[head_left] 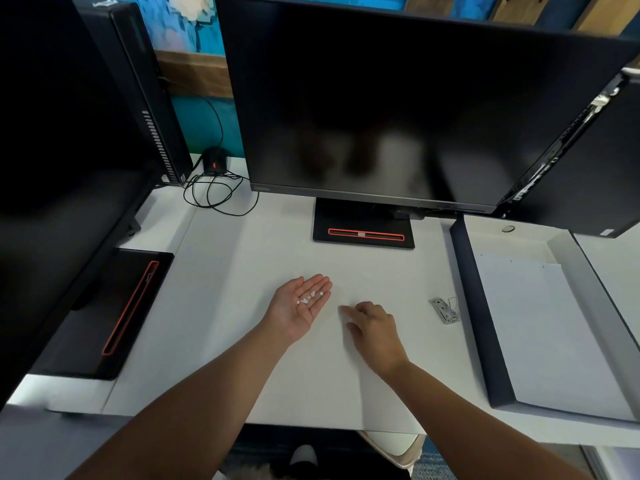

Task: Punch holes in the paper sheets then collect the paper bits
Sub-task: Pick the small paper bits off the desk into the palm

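Note:
My left hand (298, 306) lies palm up over the white desk (214, 289), fingers apart, with several small white paper bits (309, 298) resting in the palm. My right hand (372, 329) is palm down just to its right, fingers curled, fingertips touching the desk surface; whether it pinches a bit I cannot tell. A small metal hole punch (445, 310) lies on the desk to the right of that hand. White paper sheets (540, 327) with punched holes near the top edge lie in a dark-rimmed tray (479, 317) at the right.
A black monitor (398, 109) on its stand (363, 226) fills the back of the desk. Another monitor (52, 133) and its base (114, 313) stand at the left, with a computer tower and coiled cables (214, 192) behind. The desk's front edge is near my elbows.

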